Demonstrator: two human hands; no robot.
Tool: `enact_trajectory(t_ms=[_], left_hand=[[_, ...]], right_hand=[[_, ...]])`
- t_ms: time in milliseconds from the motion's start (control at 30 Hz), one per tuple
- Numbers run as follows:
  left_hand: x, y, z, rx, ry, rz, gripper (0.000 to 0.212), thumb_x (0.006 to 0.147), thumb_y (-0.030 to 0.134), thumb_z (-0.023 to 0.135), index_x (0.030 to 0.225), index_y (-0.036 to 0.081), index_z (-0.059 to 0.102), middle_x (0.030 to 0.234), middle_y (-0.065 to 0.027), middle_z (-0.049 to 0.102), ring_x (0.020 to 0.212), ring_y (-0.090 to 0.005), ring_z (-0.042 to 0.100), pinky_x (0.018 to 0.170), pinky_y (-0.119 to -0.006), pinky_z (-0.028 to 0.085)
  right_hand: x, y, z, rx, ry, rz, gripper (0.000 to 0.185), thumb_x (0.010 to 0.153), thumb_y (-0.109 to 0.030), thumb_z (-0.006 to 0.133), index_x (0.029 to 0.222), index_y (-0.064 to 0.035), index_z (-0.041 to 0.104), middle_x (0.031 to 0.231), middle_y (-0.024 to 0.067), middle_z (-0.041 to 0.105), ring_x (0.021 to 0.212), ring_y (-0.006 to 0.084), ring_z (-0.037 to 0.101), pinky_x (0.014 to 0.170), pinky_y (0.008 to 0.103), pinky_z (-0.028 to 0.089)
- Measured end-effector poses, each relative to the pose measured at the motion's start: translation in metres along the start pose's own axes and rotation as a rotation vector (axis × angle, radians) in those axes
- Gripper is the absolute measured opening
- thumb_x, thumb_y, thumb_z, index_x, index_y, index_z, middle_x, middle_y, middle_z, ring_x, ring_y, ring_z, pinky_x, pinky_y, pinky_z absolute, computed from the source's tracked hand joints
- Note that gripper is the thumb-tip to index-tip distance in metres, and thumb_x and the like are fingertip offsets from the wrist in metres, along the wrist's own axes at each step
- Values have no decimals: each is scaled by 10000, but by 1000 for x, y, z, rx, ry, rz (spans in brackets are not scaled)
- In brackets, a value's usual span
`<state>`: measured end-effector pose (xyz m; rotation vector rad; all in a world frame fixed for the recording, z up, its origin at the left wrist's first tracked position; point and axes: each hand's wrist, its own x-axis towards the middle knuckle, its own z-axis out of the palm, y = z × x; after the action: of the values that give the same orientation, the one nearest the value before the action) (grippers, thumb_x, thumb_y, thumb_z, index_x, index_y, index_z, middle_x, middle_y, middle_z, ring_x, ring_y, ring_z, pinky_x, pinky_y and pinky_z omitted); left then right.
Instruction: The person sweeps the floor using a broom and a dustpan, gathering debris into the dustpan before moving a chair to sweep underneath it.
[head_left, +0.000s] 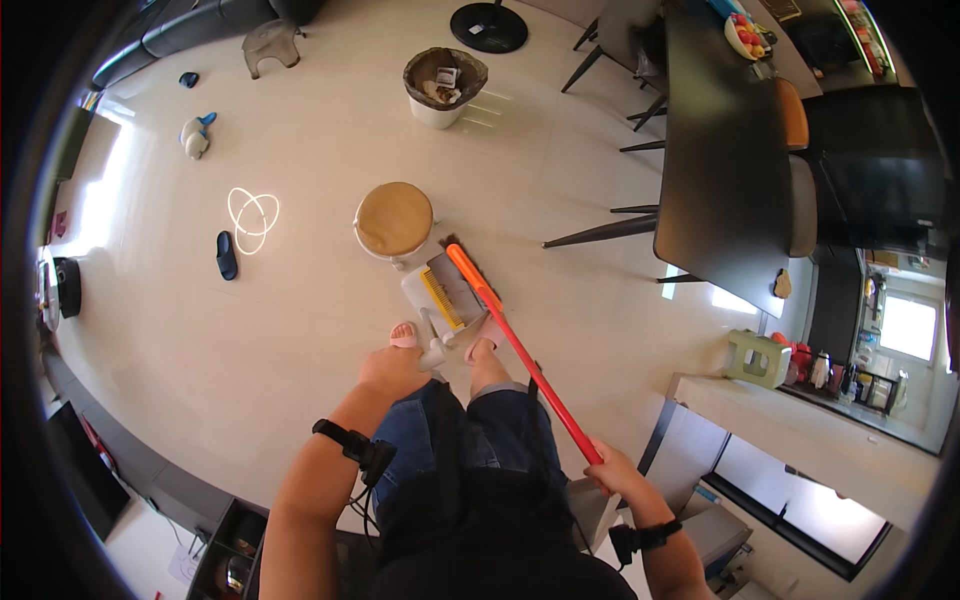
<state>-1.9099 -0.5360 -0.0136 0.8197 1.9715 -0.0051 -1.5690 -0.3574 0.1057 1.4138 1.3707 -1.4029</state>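
My left hand (390, 373) is closed around the pale upright handle (433, 355) of a long-handled dustpan. Its pan (466, 294), with a yellow comb strip (442, 298) along it, rests on the floor just ahead of my feet. In my right hand (618, 469) is the upper end of a broom's red stick (546, 388), which slants forward and left. The orange broom head (474, 275) with dark bristles lies over the open edge of the pan. Whether the pan holds any dirt I cannot tell.
A round stool-like piece with a tan top (395, 217) stands just beyond the dustpan. Farther off is a lined trash bin (436, 112). A dark slipper (226, 256) and a plush toy (196, 140) lie leftward. The black dining table (720, 172) and its splayed legs are at right.
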Motion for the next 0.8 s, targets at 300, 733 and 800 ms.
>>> enact_trajectory(t_ms=[300, 733, 800], left_hand=[[6, -27, -41, 262, -115, 195, 331, 763, 344, 527, 996, 146, 655, 1008, -97, 660, 949, -280, 629, 813, -386, 505], [15, -20, -49, 354, -106, 246, 318, 800, 321, 444, 952, 137, 655, 984, -119, 664, 940, -319, 622, 824, -403, 494], [16, -16, -58, 353, -146, 221, 317, 793, 320, 477, 984, 141, 655, 1009, -102, 659, 967, -294, 616, 832, -401, 495]], right_hand=[[51, 28, 47, 101, 320, 25, 661, 751, -10, 506, 1377, -125, 329, 581, 98, 531, 399, 195, 522, 359, 327, 409], [43, 64, 131, 2, 262, -31, 712, 709, -23, 522, 1387, -140, 341, 652, 118, 565, 435, 208, 546, 410, 335, 437], [7, 80, 124, 71, 253, 74, 669, 710, -43, 547, 1355, -137, 393, 767, 152, 604, 521, 243, 587, 471, 365, 471]])
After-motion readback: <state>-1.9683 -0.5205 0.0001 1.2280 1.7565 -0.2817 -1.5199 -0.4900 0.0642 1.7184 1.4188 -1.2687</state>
